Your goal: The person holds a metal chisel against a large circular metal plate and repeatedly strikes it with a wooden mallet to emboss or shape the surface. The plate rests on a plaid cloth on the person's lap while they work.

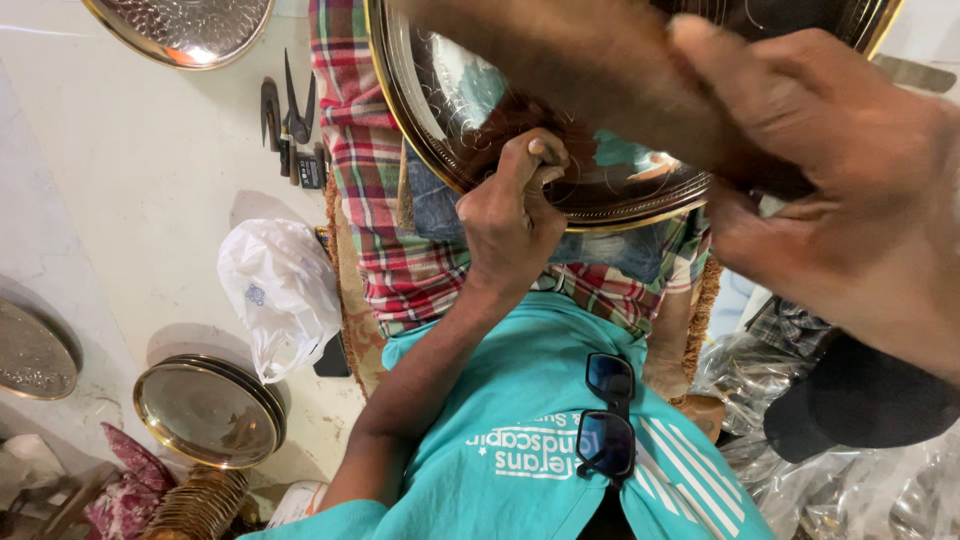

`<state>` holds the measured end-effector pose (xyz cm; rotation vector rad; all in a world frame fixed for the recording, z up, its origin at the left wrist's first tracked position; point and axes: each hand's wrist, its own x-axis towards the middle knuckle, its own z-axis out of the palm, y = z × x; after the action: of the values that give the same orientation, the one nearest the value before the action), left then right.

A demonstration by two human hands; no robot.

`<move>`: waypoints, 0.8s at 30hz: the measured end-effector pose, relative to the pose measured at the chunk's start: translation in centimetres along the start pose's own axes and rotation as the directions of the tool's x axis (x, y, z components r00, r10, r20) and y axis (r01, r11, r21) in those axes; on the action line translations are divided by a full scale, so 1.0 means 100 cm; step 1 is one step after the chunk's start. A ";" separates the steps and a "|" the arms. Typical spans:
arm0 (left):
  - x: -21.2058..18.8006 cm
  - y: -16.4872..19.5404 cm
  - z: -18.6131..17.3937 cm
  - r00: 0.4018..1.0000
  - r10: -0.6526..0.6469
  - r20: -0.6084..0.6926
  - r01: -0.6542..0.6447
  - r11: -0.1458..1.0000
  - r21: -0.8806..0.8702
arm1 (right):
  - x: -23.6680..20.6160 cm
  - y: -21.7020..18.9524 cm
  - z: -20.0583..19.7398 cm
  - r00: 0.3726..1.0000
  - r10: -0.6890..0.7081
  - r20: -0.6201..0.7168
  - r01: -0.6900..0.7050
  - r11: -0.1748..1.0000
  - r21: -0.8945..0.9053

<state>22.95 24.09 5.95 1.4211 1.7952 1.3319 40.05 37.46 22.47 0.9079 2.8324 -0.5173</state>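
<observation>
A large round metal tray with a brass rim and fine engraved lines rests on my lap, over a red checked cloth. My left hand is closed round a small punch whose tip stands on the tray's surface. My right hand is raised close to the camera on the right and looks blurred. Its fingers are wrapped round a thick dark brown handle that runs up and left across the tray. Dark sunglasses hang at the neck of my teal shirt.
On the pale floor lie an embossed silver plate, black hand tools, a white plastic bag, a stack of brass-rimmed plates and another silver plate. A black cap and plastic-wrapped metalware sit at right.
</observation>
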 end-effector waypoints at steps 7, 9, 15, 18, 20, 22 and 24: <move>0.012 -0.007 -0.008 0.974 0.047 0.222 -0.067 0.994 0.086 | -0.027 0.002 0.018 0.976 0.205 -0.077 -0.180 0.950 0.257; 0.022 -0.013 -0.011 0.939 0.103 0.328 -0.166 0.971 0.171 | -0.036 0.006 0.028 0.973 0.222 -0.069 -0.196 0.941 0.276; 0.050 -0.016 -0.017 0.797 0.273 0.538 -0.338 0.941 0.023 | -0.062 0.000 0.070 0.868 0.411 -0.279 -0.140 0.742 0.656; 0.065 -0.011 -0.014 0.691 0.207 0.692 -0.339 0.939 0.057 | -0.082 -0.009 0.089 0.834 0.461 -0.303 -0.225 0.786 0.576; 0.073 -0.006 -0.014 0.624 0.207 0.753 -0.338 0.941 0.021 | -0.096 -0.020 0.104 0.775 0.557 -0.300 -0.247 0.703 0.667; 0.083 -0.002 -0.013 0.554 0.236 0.798 -0.379 0.926 -0.011 | -0.104 -0.032 0.126 0.676 0.673 -0.300 -0.169 0.537 0.826; 0.092 0.001 -0.010 0.485 0.272 0.831 -0.440 0.897 -0.036 | -0.113 -0.044 0.146 0.624 0.692 -0.364 -0.178 0.579 0.796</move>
<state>19.03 32.15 8.17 2.1359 0.9943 0.4313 46.90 22.79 12.53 2.3449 2.6251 -1.5137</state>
